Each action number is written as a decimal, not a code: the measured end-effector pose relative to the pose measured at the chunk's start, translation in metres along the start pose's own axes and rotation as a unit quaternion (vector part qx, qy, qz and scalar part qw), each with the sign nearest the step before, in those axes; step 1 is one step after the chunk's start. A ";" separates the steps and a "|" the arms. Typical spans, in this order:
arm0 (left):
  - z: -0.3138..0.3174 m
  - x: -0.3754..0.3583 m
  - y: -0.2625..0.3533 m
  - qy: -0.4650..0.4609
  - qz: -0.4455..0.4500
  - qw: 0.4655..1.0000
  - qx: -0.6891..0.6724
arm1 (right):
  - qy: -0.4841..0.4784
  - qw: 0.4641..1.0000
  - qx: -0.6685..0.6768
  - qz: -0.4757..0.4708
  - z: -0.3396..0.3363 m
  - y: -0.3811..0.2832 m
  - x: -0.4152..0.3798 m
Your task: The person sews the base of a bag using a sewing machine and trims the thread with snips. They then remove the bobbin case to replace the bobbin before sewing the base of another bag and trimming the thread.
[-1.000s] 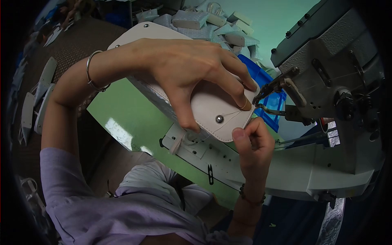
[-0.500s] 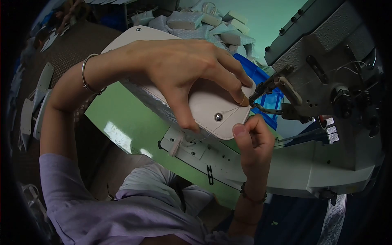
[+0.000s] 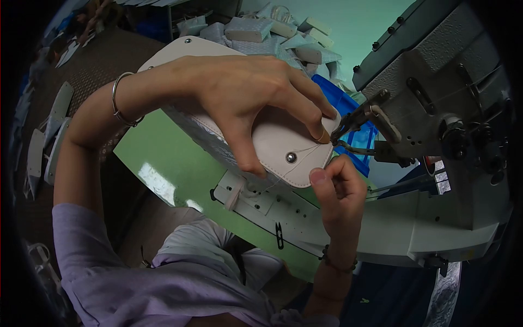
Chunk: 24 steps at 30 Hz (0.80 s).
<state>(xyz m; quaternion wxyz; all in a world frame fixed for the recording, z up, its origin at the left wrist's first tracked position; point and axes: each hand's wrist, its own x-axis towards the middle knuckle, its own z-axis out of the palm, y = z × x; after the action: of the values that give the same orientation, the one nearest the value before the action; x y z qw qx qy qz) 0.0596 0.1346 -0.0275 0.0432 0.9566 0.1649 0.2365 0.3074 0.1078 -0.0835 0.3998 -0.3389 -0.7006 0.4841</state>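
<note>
A pale leather handbag (image 3: 275,136) lies with its studded base upward, its right end against the presser foot (image 3: 336,136) of a sewing machine (image 3: 425,103). Stitches run along the base's edge, and a round metal stud (image 3: 291,157) sits near this end. Loose thread (image 3: 305,150) crosses the leather beside the stud. My left hand (image 3: 245,98) spans the bag, thumb at the near edge and fingertips pressing close to the presser foot. At the near right corner, my right hand (image 3: 340,188) is closed, thumb and forefinger pinching the edge. The needle point is hidden.
Black thread snips (image 3: 279,235) lie on the white machine bed (image 3: 305,223), above a green tabletop (image 3: 147,147). Behind the bag stands a blue crate (image 3: 332,95). Several wrapped pale pieces (image 3: 248,30) are heaped at the back, and more pale pieces (image 3: 35,155) lie left.
The bag has shifted very slightly, its far left corner moving a little right and down. The thread at the machine head looks different. Both hands keep nearly the same pose.
</note>
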 end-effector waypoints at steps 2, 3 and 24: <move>0.000 0.000 0.000 0.008 0.009 1.000 0.005 | 0.001 1.000 -0.004 -0.005 0.000 -0.001 -0.001; 0.001 -0.001 0.000 0.008 0.007 1.000 0.003 | 0.005 1.000 -0.007 -0.010 0.000 -0.001 -0.001; -0.001 0.001 -0.002 -0.005 -0.008 1.000 -0.017 | 0.109 0.992 0.048 -0.040 -0.006 0.007 -0.005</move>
<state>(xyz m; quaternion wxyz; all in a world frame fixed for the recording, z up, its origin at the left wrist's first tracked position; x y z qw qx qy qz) 0.0599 0.1370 -0.0264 0.0624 0.9555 0.1679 0.2346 0.3155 0.1074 -0.0899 0.5088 -0.3424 -0.6416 0.4607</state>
